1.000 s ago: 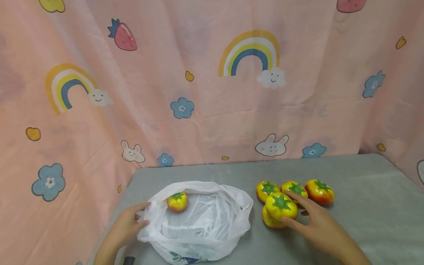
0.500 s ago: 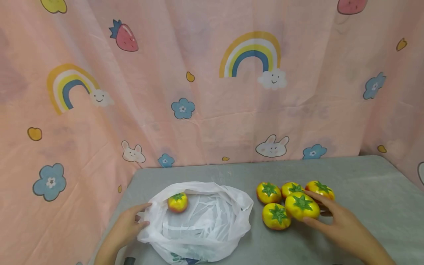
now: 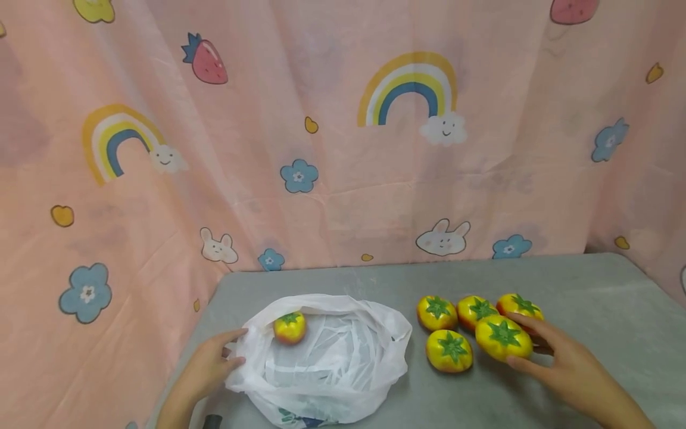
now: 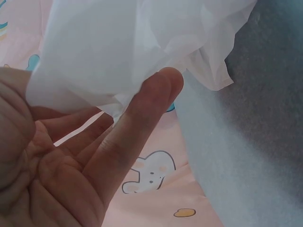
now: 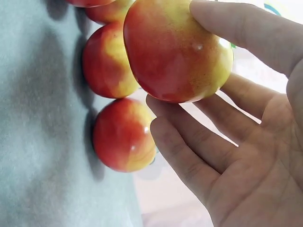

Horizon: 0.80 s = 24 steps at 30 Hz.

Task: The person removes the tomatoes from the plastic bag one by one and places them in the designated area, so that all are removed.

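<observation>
My right hand holds a yellow-and-red tomato with a green star-shaped top between thumb and fingers. In the right wrist view the held tomato hangs above the table, its red underside showing. Several similar tomatoes stand close by: one at the front, one at the back left, one in the middle and one at the right. My left hand pinches the left rim of a white plastic bag, also seen in the left wrist view. One tomato lies inside the bag's wide mouth.
The grey table bears everything. A pink patterned curtain hangs behind it and along the left side. Near the lower left edge, a small dark cylindrical end pokes into view.
My right hand has lifted the tomato off the front one and carried it to the right. The left hand and the bag have stayed in place, while the view has shifted slightly.
</observation>
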Each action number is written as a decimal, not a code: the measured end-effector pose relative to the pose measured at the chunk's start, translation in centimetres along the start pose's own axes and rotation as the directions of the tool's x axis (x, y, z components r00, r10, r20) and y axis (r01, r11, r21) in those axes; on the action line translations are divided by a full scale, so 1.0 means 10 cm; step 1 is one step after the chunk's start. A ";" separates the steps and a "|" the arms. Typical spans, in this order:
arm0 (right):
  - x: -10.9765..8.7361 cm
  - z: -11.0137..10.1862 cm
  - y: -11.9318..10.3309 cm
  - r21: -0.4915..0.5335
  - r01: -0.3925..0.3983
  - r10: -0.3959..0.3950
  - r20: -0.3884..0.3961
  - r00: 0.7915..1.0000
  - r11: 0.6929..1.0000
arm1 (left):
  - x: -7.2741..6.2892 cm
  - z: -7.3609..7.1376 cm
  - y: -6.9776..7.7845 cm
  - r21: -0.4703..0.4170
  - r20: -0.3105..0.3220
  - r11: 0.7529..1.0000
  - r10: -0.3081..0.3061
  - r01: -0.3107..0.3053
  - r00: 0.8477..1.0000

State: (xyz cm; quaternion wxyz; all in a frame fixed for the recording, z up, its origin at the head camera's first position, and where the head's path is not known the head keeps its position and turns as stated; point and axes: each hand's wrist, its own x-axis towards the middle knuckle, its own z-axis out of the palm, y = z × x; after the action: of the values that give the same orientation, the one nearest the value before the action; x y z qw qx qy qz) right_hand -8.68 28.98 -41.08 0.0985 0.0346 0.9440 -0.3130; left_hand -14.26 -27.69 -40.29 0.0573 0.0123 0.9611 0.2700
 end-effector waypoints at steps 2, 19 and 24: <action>0.01 0.01 0.03 -0.012 -0.001 0.001 0.007 1.000 1.000 | 0.00 0.00 0.01 0.003 -0.001 1.000 0.002 -0.002 1.000; 0.07 0.08 0.16 -0.032 -0.007 0.010 0.100 0.995 0.999 | -0.02 0.01 0.03 -0.011 -0.012 1.000 -0.014 0.014 1.000; 0.10 0.11 0.18 -0.024 -0.015 0.018 0.120 0.993 1.000 | 0.00 0.00 0.02 -0.013 -0.002 1.000 -0.022 0.022 1.000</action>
State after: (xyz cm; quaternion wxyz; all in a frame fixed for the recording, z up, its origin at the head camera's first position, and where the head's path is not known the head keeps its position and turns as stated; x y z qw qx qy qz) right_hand -9.23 29.75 -43.17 0.1584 0.0225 0.9396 -0.3027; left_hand -14.29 -27.52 -40.16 0.0591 0.0011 0.9594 0.2757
